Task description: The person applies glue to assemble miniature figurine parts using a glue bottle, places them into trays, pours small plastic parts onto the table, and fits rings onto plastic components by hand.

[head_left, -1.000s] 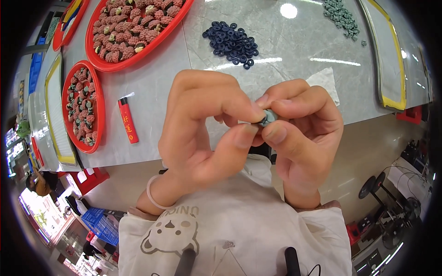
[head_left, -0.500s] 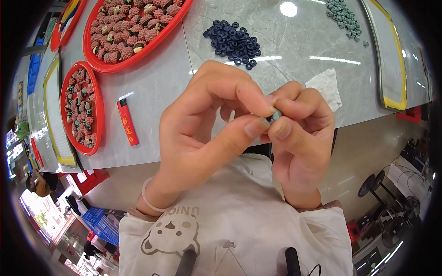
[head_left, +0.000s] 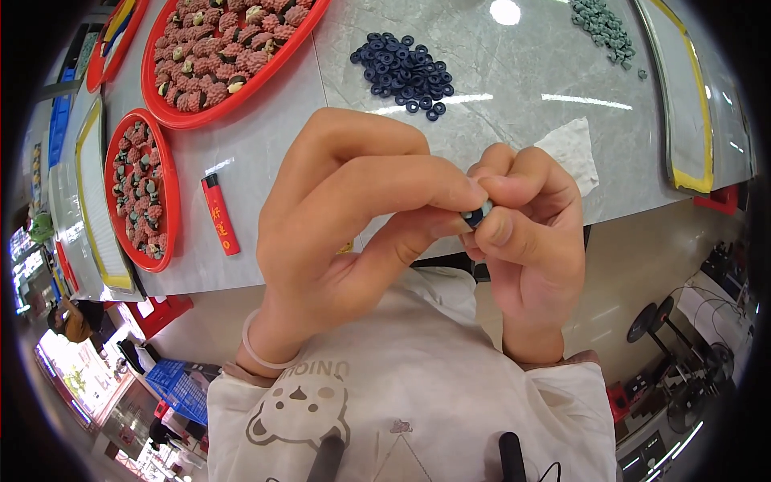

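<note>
In front of my chest, the thumbs and index fingers of both hands meet on one small part. It shows a dark blue ring (head_left: pixel 476 218) against a grey-green piece (head_left: pixel 487 206); whether the ring sits fully around it I cannot tell. My left hand (head_left: pixel 337 209), closed in a pinch, holds the ring side. My right hand (head_left: pixel 534 233) is closed too, pinching the green side, its other fingers curled. Beyond them on the table lies a pile of dark blue rings (head_left: pixel 399 71). Farther right is a heap of small grey-green pieces (head_left: pixel 602 30).
On the grey table (head_left: pixel 265 153), a large red tray (head_left: pixel 181 120) holds pink ridged pieces; a smaller red tray (head_left: pixel 170 201) stands nearer. A red lighter (head_left: pixel 220 215) lies left of my hands, a crumpled white tissue (head_left: pixel 572 153) behind the right one. A yellow-edged frame (head_left: pixel 689 177) borders the right.
My left hand has turned and shifted slightly left, its index finger now stretched along the top of the part. The ring's dark side shows more. My right hand has barely moved.
</note>
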Motion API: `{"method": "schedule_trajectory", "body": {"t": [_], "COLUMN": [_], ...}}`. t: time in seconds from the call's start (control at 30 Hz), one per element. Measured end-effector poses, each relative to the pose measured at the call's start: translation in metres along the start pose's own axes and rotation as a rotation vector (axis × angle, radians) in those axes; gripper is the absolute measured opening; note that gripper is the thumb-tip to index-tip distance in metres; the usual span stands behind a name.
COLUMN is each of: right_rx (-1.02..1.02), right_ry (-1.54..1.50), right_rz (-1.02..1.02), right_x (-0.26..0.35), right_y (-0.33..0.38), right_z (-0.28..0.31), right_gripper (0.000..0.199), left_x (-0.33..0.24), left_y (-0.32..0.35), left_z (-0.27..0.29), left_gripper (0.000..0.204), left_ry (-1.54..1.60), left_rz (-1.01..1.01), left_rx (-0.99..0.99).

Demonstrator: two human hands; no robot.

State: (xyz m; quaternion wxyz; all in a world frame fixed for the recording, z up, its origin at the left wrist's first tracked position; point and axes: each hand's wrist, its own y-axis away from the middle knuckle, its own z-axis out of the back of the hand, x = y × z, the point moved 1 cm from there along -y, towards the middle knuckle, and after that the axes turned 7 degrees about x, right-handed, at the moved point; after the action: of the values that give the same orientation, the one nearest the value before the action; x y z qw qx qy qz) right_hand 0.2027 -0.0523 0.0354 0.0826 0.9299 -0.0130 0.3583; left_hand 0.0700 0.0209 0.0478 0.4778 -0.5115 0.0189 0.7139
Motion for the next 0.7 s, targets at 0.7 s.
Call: {"method": "schedule_trajectory", "body": {"t": [0.7], "right_rx": [-0.271], "right_ry": [1.427], "right_rz": [0.396], "right_x": [0.078], "right_y": [-0.036], "right_z": [0.083], "right_gripper": [0.022], "left_x": [0.026], "left_y": [-0.037], "left_z": [-0.020], "left_gripper": [0.011], "left_ry": [-0.956], "left_rz": [-0.004], "left_rx": [0.392]}}
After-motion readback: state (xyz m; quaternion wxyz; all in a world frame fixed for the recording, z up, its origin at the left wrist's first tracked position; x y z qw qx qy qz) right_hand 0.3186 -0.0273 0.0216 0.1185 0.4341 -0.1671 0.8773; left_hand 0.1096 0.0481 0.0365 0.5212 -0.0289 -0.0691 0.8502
